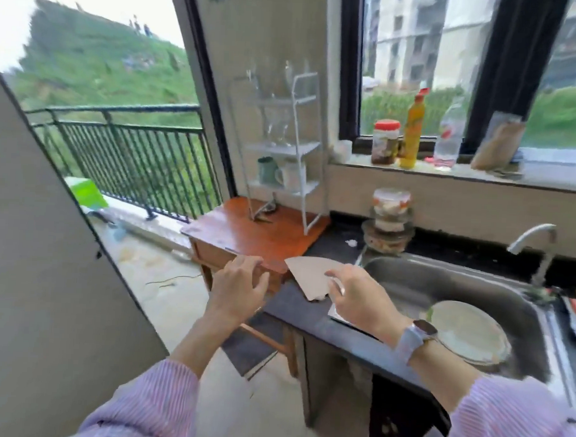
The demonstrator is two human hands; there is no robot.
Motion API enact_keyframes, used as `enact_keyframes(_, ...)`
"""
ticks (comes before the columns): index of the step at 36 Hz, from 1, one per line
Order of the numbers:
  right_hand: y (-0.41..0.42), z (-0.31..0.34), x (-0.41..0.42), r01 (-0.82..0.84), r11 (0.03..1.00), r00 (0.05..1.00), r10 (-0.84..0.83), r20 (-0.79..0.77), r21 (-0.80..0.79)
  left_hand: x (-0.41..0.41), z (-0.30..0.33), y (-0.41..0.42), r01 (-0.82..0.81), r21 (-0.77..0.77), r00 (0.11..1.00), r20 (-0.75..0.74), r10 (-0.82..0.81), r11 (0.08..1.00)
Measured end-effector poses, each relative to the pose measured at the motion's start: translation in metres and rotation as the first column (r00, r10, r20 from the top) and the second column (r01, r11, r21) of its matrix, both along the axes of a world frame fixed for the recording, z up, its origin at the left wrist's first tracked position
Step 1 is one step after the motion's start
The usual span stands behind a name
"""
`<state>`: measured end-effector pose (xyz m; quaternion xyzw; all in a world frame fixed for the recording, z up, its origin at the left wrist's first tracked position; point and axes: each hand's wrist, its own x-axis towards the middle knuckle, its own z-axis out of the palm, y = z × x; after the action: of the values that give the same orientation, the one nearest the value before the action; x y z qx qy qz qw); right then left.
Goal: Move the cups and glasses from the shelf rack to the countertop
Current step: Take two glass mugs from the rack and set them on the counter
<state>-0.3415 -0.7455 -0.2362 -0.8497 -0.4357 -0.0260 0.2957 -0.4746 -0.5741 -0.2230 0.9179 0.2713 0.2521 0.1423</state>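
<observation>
A white shelf rack (302, 120) stands on a small wooden table (246, 236) by the balcony door. Its lowest shelf holds a green mug (266, 170) and a white mug (290, 176). Clear glasses (277, 128) stand on the middle shelf, and more glass (288, 73) shows blurred on top. The dark countertop (312, 315) lies right of the table. My left hand (239, 282) hovers open over the table's near edge. My right hand (356, 295) holds a piece of white card (305, 275) over the countertop.
A steel sink (409, 283) with a plate (466, 330) in it sits to the right, its tap (539, 246) behind. Stacked glass containers (389, 219) stand behind the sink. Jar and bottles line the windowsill (415, 134). A grey panel (40, 257) fills the left.
</observation>
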Motion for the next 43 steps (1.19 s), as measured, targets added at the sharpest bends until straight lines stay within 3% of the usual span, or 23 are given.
enact_keyframes(6,0.101,0.022,0.024,-0.128,0.992,0.992,0.128,-0.010,-0.007,0.010,0.018,0.085,-0.085,0.001,0.996,0.034,0.085,0.996)
enact_keyframes(20,0.321,0.108,0.165,-0.217,0.969,0.975,0.210,0.069,0.116,0.158,0.112,0.291,-0.097,0.043,0.985,0.151,0.089,0.994)
enact_keyframes(31,0.412,0.159,0.252,-0.092,0.968,0.989,0.063,0.131,0.234,0.280,0.158,0.403,0.032,0.055,0.959,0.279,-0.046,0.998)
enact_keyframes(40,0.471,0.206,0.310,0.083,0.925,0.977,-0.148,0.152,0.370,0.393,0.196,0.480,0.256,-0.161,0.879,0.449,-0.160,0.953)
enact_keyframes(43,0.494,0.222,0.332,0.217,0.887,0.960,-0.270,0.076,0.408,0.429,0.205,0.504,0.300,-0.176,0.867,0.460,-0.191,0.937)
